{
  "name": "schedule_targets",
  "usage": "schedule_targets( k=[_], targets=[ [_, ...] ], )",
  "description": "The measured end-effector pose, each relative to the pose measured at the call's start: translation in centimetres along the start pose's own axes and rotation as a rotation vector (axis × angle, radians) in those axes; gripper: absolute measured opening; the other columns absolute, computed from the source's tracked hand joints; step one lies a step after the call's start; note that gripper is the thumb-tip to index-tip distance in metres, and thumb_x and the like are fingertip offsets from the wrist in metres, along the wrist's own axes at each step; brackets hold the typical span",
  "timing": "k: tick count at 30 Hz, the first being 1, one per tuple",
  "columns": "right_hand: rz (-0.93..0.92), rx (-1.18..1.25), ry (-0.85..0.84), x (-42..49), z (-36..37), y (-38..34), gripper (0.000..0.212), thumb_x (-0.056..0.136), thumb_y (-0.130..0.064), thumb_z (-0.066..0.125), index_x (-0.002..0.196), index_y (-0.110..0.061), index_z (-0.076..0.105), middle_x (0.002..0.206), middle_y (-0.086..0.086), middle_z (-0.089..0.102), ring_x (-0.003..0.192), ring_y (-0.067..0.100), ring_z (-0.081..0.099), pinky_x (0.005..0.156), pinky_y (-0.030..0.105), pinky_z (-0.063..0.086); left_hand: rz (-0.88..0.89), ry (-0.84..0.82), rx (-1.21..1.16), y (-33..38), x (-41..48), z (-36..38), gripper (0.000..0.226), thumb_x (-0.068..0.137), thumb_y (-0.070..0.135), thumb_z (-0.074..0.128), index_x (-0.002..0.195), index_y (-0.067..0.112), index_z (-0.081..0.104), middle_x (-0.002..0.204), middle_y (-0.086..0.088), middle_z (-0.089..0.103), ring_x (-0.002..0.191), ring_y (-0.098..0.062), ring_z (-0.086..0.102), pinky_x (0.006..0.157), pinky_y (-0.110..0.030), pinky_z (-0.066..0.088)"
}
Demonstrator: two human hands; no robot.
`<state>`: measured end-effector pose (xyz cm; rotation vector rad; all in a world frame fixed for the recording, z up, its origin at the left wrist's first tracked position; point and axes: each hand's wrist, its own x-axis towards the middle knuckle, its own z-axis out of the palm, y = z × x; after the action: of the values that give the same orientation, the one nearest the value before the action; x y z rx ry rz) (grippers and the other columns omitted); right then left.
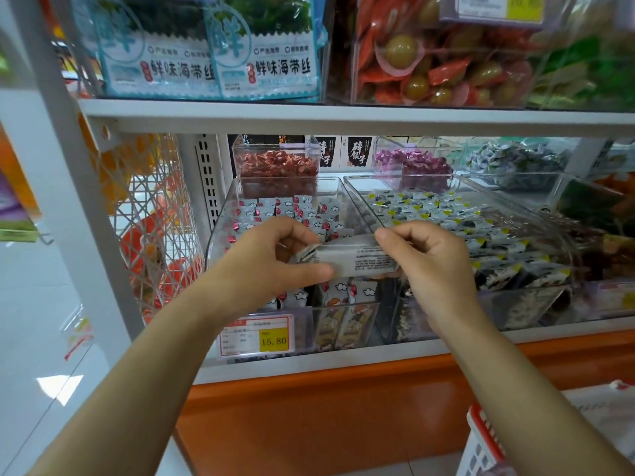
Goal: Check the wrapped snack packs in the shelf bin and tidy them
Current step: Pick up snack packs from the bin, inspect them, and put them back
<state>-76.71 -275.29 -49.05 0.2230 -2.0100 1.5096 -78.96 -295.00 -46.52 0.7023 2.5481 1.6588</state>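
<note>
Shop shelving fills the head view: a white shelf (309, 367) carries clear tubs of wrapped sweets, with kelp bags (268, 63) on the board above the hands. The bin (217, 231) being checked sits just behind and beneath both hands, tilted toward the aisle, probably so that its stock slides forward and faces the shopper. Its packs (275, 211), white with cloud print, stand in rows behind the fingers and again below the wrists. One pack (357, 257) is lifted clear of them, lying level between the hands over the front of the bin. The left hand (271, 262) grips its left end, thumb under and fingers curled over the crimped seal. The right hand (433, 266) pinches the top right edge between thumb and forefinger. Held this way, the printed back panel faces up, which looks like a reading of the label or date, so I judge the checking step to be under way, with the tidying of the rows not yet finished. A tag (256, 336) reading 15.80 hangs below the left hand. Right of the right hand, the next bin (360, 197) holds yellow-cornered sweets, apart from the lifted one. A red basket (481, 438) sits low, under the right forearm.
</note>
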Motion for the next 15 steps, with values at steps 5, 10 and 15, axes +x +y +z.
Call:
schedule_targets(
  k=[5,10,15],
  targets=[
    [0.174,0.187,-0.21,0.7,-1.2,-0.3,0.022,0.086,-0.012,0.062,0.067,-0.016,0.072,0.068,0.002,0.072,0.065,0.018,0.07,0.05,0.028,0.057,0.013,0.032,0.026,-0.2,0.2,-0.2,0.023,0.078,0.021,0.069,0.096,0.032,0.06,0.097,0.001,0.065,0.085,-0.011,0.065,0.067,-0.018,0.055],
    [0.234,0.26,-0.262,1.1,-2.0,0.2,0.025,0.085,-0.012,0.06,0.064,-0.016,0.074,0.07,0.003,0.072,0.064,0.021,0.071,0.048,0.025,0.056,0.098,0.052,0.067,0.1,0.2,0.2,0.022,0.086,0.02,0.061,0.094,0.041,0.056,0.093,0.006,0.066,0.068,0.005,0.06,0.048,-0.004,0.04],
    [0.272,0.333,-0.158,0.9,-1.1,1.0,0.023,0.083,-0.03,0.059,0.078,-0.011,0.071,0.079,0.007,0.074,0.073,0.022,0.072,0.056,0.026,0.058,0.133,0.187,0.093,-0.5,0.6,1.0,0.019,0.092,0.019,0.053,0.107,0.021,0.066,0.08,0.009,0.065,0.061,0.009,0.059,0.051,-0.005,0.043]
  ],
)
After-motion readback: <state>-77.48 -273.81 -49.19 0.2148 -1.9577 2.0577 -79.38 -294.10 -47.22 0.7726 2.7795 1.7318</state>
